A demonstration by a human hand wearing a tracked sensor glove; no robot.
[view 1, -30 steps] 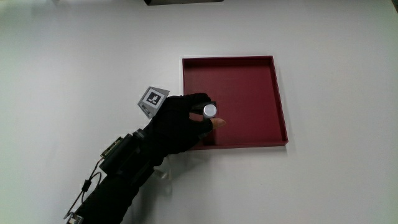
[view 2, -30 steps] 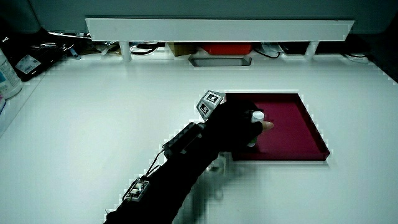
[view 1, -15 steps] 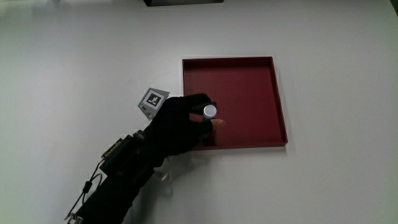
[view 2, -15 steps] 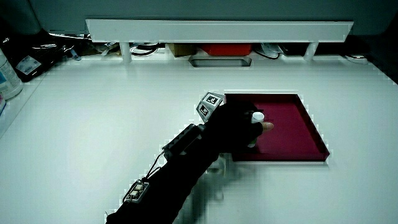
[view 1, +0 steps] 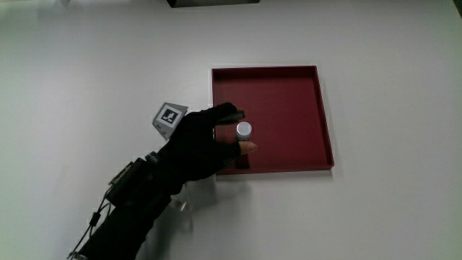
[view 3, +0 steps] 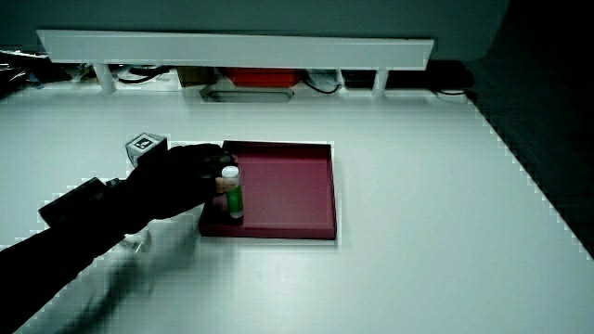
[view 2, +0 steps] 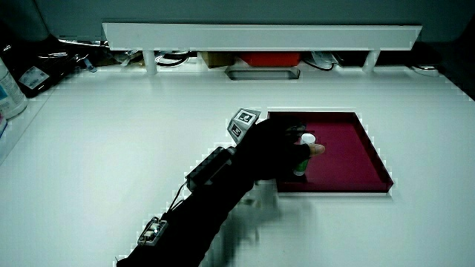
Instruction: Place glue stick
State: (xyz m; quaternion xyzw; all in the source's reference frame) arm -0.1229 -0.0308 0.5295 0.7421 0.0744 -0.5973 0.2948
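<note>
A glue stick [view 1: 244, 130] with a white cap and green body stands upright in the shallow dark red tray [view 1: 289, 87], near the tray wall closest to the hand. The black-gloved hand [view 1: 216, 133] lies over that tray wall, its fingers spread around the stick. In the main view a thin gap shows between the fingers and the cap. Both side views show the stick [view 2: 300, 159] [view 3: 234, 197] upright on the tray floor [view 2: 349, 152] [view 3: 288, 190] with the thumb close beside it. The patterned cube [view 1: 170, 115] sits on the back of the hand [view 2: 271, 152] [view 3: 176, 186].
The tray rests on a white table [view 1: 86, 65]. A low white partition [view 2: 260, 33] runs along the table's edge farthest from the person, with small items under it. A pale bottle [view 2: 7, 85] stands at a table edge in a side view.
The fingers have let go of the glue stick and spread apart. The hand and forearm have drawn back slightly from the tray. The stick stays upright in place.
</note>
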